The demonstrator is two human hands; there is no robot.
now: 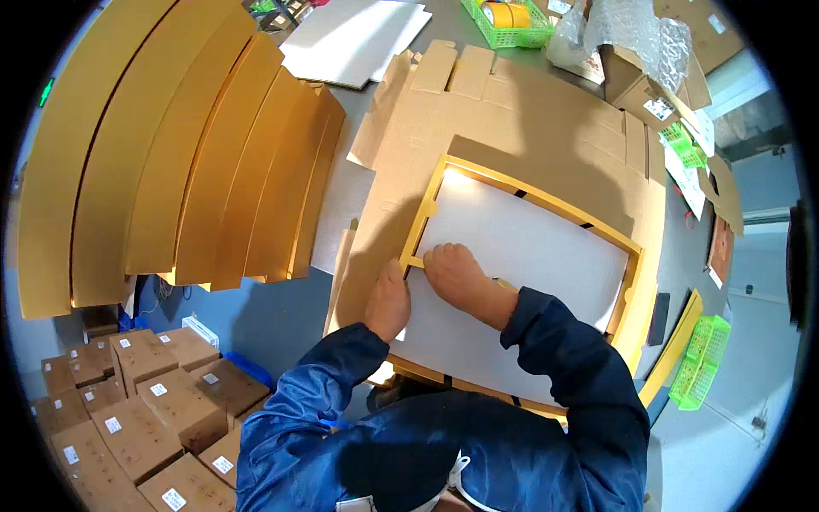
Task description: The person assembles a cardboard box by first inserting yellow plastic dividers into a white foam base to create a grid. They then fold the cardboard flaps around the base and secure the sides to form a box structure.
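A shallow yellow frame [421, 215] with a white panel [529, 247] inside is laid at a slant on a flattened cardboard sheet [435, 111], by which the grey surface [341, 209] is partly covered. The left hand [389, 303] is placed at the frame's left edge; the right hand [454, 273] is held curled over the panel, just beside that edge. Whether anything is clamped in either grip cannot be told.

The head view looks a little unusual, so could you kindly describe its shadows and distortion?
Head view: dark shadows fall on the flattened cardboard beyond the yellow frame; head view: the tall yellow-brown boards at left bow strongly; head view: black fisheye edges crop the corners.
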